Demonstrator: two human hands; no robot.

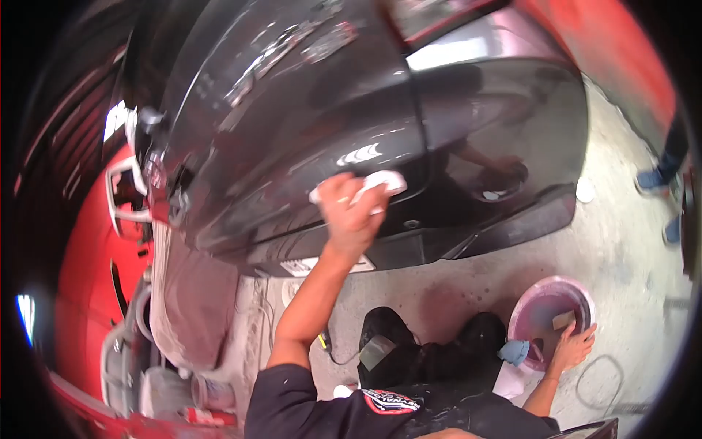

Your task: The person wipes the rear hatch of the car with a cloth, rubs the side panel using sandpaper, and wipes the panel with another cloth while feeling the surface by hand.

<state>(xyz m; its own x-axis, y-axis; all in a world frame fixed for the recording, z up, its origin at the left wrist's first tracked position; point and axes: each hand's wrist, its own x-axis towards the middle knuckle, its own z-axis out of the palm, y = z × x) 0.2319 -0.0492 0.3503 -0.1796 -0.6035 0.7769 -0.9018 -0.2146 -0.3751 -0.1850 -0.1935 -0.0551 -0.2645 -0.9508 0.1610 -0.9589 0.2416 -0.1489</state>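
My left hand (352,212) is closed around a white cloth (386,181) and presses it against the dark grey car's door panel (307,161). Motion slightly blurs the hand and cloth. At the lower right, my right hand (572,350) lies with spread fingers over the rim of a pinkish bucket (518,311). Water and a small tan block (563,320) show inside the bucket, the block close to my fingertips. A blue-grey rag (514,353) hangs on the bucket's near left rim.
Another person's shoe (651,181) is at the far right. A brown padded piece (194,300) and a red car body (84,293) stand to the left. A cable (344,361) runs over the concrete floor near my knees. A white label (362,265) is low on the dark car.
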